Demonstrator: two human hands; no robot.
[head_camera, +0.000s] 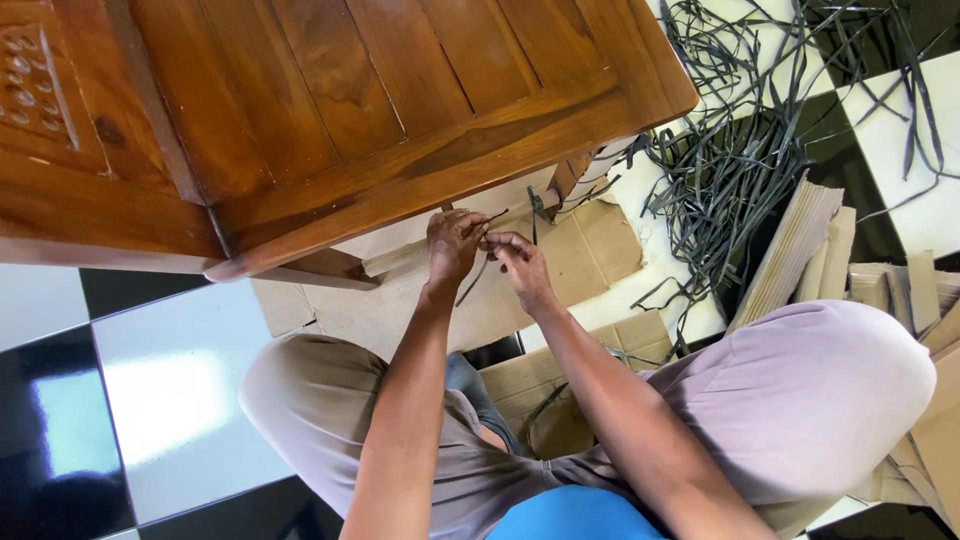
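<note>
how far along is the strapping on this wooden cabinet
Done: cardboard already lies under and against the wooden cabinet. In hand: the left hand and right hand meet at its lower edge, pinching a dark strap. Left: a big tangle of loose straps and stacked cardboard pieces lie unused on the floor, so it looks early to midway.

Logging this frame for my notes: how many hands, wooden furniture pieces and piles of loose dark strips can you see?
Hands: 2, left hand and right hand, both on one dark strip
Wooden furniture: 1
Loose strip pile: 1
Total: 4
</note>
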